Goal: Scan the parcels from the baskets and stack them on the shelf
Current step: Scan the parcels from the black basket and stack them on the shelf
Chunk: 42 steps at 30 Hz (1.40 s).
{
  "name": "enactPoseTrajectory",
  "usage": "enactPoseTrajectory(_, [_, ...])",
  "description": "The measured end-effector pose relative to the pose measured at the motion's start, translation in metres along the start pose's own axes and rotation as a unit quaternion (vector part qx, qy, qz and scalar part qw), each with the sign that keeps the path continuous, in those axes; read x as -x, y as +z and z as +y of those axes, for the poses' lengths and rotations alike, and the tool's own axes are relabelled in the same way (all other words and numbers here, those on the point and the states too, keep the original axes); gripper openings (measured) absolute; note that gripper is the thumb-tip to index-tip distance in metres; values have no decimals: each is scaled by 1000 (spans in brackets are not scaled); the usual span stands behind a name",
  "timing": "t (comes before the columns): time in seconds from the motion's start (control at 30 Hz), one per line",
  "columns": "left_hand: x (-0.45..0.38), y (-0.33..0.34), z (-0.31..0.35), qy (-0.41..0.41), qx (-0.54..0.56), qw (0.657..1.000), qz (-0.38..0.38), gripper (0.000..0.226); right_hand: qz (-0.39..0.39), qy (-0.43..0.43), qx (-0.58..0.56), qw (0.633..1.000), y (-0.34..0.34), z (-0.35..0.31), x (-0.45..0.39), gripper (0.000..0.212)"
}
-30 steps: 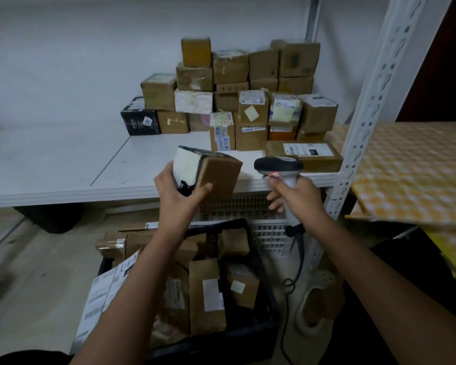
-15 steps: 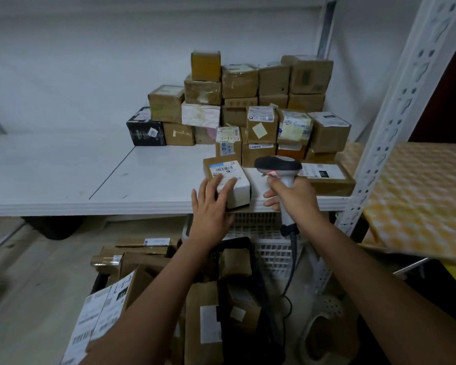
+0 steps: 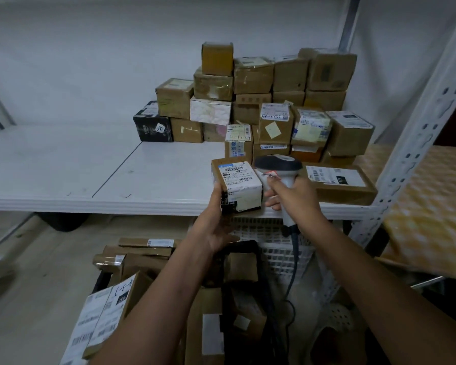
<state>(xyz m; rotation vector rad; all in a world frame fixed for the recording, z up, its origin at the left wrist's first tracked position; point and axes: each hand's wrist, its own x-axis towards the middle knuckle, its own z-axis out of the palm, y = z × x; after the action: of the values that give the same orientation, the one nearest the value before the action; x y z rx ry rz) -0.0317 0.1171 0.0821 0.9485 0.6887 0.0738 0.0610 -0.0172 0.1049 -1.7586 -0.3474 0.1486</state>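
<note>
Parcel [image 3: 236,184] in left hand [image 3: 216,227]: small brown box, white barcode label facing up, sitting at the front edge of the white shelf [image 3: 90,177]. Left fingers are clenched round its left side and lower corner.

Right hand [image 3: 291,197] grips the handle of the scanner [image 3: 278,167], fingers wrapped tight; scanner head sits just right of the parcel, touching or nearly so. One cable runs down from the handle.

Stack [image 3: 261,101] at the shelf's back right: roughly 20 boxes, three to four layers, exact count hard since the rear ones are hidden. 1 black box [image 3: 153,125] at the left end of the pile, 1 white-wrapped box [image 3: 210,111] just right of it and one layer up, the rest brown card. 1 flat wide box [image 3: 337,184] with two labels lies at the front right, just beside the scanner hand.

Below the shelf, 2 baskets. Black basket [image 3: 244,246] nearest: at least 6 brown parcels inside, one large labelled one [image 3: 103,314] leaning at its left edge. White slotted basket [image 3: 274,248] behind it, under the shelf edge; contents not visible.

Yellow checked surface [image 3: 427,206] to the right, past the shelf upright [image 3: 416,143].
</note>
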Motion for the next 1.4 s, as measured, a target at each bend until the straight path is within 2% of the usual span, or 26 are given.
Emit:
enactPoseTrajectory(0.13, [1, 7, 12, -9, 1, 1000, 19, 52, -12, -11, 8, 1000, -4, -5, 4, 20])
enactPoseTrajectory(0.37, [-2, -3, 14, 10, 51, 999, -5, 49, -12, -3, 12, 1000, -11, -13, 16, 25])
enactPoseTrajectory(0.5, [8, -12, -6, 45, 73, 995, -43, 39, -20, -8, 7, 1000, -24, -22, 32, 22])
enactPoseTrajectory(0.67, [19, -17, -34, 108, 17, 992, -57, 29, -44, -24, 17, 999, -34, -41, 52, 29])
enactPoseTrajectory(0.93, [29, -11, -52, 169, 32, 984, -50, 29, -68, -13, 41, 997, -44, -54, 80, 29])
enactPoseTrajectory(1.1, [30, -7, -59, 180, 22, 983, -29, 23, -74, -9, 48, 996, -48, -58, 92, 31])
enactPoseTrajectory(1.4, [29, -12, -61, 186, 10, 982, -42, 20, -91, 32, 45, 994, -51, -58, 96, 25])
